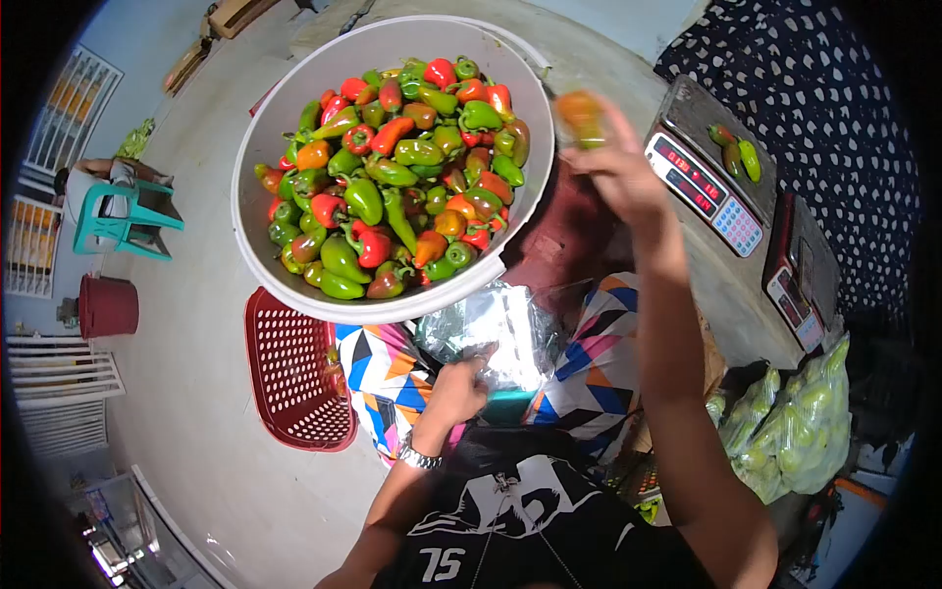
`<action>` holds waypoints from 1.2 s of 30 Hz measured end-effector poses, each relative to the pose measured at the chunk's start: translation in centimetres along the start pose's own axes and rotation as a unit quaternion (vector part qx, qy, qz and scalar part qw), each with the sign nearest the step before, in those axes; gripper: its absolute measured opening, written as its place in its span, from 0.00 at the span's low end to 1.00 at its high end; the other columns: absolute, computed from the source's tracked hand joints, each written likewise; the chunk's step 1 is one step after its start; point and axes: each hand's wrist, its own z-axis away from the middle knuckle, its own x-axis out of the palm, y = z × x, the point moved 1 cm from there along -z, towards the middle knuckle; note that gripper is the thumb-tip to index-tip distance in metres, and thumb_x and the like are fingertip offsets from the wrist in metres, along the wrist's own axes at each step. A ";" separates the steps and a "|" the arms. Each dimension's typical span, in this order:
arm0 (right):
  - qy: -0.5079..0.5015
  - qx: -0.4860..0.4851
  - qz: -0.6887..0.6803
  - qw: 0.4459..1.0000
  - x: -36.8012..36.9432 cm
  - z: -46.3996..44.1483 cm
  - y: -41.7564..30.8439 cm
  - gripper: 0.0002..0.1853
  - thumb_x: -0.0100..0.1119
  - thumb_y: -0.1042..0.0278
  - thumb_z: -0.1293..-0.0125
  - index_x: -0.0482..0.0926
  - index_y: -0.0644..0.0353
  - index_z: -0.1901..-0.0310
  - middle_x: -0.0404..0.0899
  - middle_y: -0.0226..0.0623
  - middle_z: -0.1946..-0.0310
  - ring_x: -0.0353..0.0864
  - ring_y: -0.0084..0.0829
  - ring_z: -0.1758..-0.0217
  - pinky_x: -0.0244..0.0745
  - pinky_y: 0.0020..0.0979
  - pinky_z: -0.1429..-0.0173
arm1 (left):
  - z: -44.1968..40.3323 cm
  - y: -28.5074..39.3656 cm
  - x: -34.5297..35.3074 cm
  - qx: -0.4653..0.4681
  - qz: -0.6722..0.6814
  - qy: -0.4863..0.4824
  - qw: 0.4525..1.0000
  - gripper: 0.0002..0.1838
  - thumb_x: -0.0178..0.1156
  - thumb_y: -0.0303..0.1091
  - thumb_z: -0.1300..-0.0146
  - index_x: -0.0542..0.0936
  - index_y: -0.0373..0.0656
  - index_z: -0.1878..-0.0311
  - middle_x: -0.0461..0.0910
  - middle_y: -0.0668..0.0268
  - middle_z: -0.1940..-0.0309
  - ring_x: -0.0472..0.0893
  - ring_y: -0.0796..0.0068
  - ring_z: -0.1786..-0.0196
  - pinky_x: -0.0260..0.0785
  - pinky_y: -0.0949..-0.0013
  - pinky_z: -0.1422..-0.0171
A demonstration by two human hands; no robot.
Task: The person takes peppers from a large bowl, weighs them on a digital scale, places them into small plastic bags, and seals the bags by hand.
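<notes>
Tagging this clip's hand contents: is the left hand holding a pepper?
No, the left hand is on the plastic, while the right hand holds a pepper.

Peppers (419, 152) in tub (285, 108), probably in basket (289, 368) too, scale (699, 187) right

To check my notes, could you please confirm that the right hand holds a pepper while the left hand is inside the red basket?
Not quite: the head view shows the left hand on the clear plastic, not inside the red basket. The right hand does hold a pepper.
</notes>
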 end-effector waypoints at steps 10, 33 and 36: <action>0.424 -0.037 0.149 0.893 -29.1 8.1 -9.2 0.25 0.66 0.71 0.29 0.73 0.63 0.34 0.80 0.46 0.42 0.83 0.39 0.42 0.82 0.38 0.37 | -0.3 0.1 0.3 0.016 0.005 0.035 0.999 0.11 0.63 0.23 0.44 0.83 0.34 0.57 0.81 0.43 0.73 0.85 0.41 0.67 0.75 0.51 0.62; 0.594 -0.126 0.616 0.502 -31.5 12.6 -5.5 0.26 0.74 0.61 0.41 0.79 0.65 0.44 0.82 0.48 0.50 0.81 0.48 0.44 0.74 0.43 0.37 | -0.4 -1.5 1.1 0.003 -0.002 0.034 0.999 0.15 0.63 0.22 0.48 0.86 0.35 0.55 0.82 0.44 0.73 0.85 0.44 0.68 0.76 0.53 0.62; 0.507 -0.095 0.558 0.650 -21.5 16.4 1.8 0.09 0.67 0.75 0.39 0.76 0.63 0.59 0.74 0.42 0.66 0.76 0.43 0.57 0.72 0.47 0.46 | -0.5 0.4 -0.2 -0.025 0.003 0.001 1.000 0.23 0.61 0.22 0.49 0.84 0.37 0.46 0.83 0.41 0.66 0.85 0.41 0.60 0.78 0.51 0.53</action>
